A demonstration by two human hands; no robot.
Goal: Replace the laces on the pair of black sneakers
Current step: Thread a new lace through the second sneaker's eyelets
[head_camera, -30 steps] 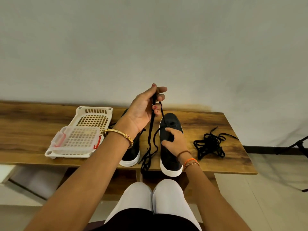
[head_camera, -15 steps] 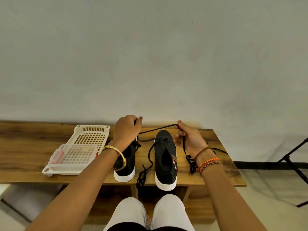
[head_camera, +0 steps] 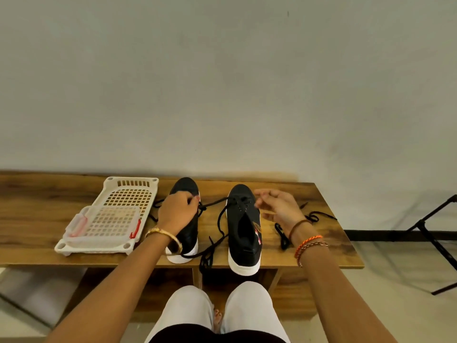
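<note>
Two black sneakers with white soles stand side by side on a wooden bench (head_camera: 329,246), toes toward the wall. My left hand (head_camera: 176,210) rests over the left sneaker (head_camera: 186,188) and pinches one end of a black lace (head_camera: 214,203). That lace runs right into the front eyelets of the right sneaker (head_camera: 243,231). Its other part trails down between the shoes and hangs over the bench's front edge. My right hand (head_camera: 278,209) hovers just right of the right sneaker's toe, blurred, fingers loosely curled, with nothing visibly in them.
A tangle of loose black laces (head_camera: 315,216) lies on the bench behind my right wrist. Left of the shoes sits a white perforated tray (head_camera: 131,191) with a clear red-clasped box (head_camera: 103,225) on it. A black stand (head_camera: 430,219) is at the right.
My right hand has let go of the lace it held taut and drawn back a little. My left hand keeps its end, and the lace now runs only from that hand to the shoe.
</note>
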